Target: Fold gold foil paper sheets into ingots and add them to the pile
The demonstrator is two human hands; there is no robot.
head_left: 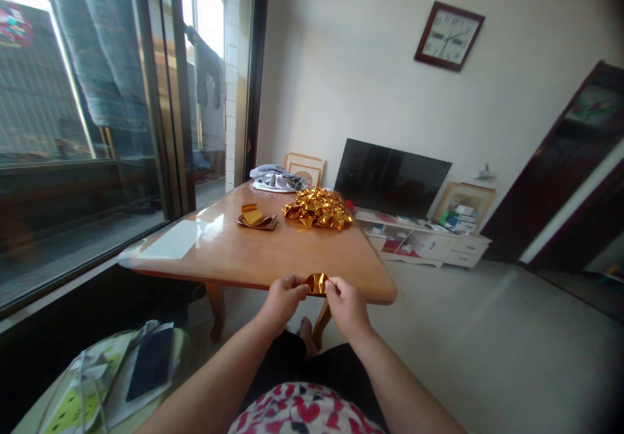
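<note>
Between my two hands, just over the near edge of the table [253,252], is a small piece of shiny gold foil paper [318,283]. My left hand [285,301] pinches its left end and my right hand [345,301] pinches its right end. The middle of the foil bulges upward. Farther back on the table lies a heap of folded gold foil pieces [319,208]. To the left of the heap sits a stack of flat gold and brown paper sheets [257,218].
A white sheet [173,239] lies at the table's left side, and folded cloth [275,178] is at its far end. On a stool at lower left rest a phone [151,364] and cables. A television [391,177] stands on a white cabinet [433,245] beyond.
</note>
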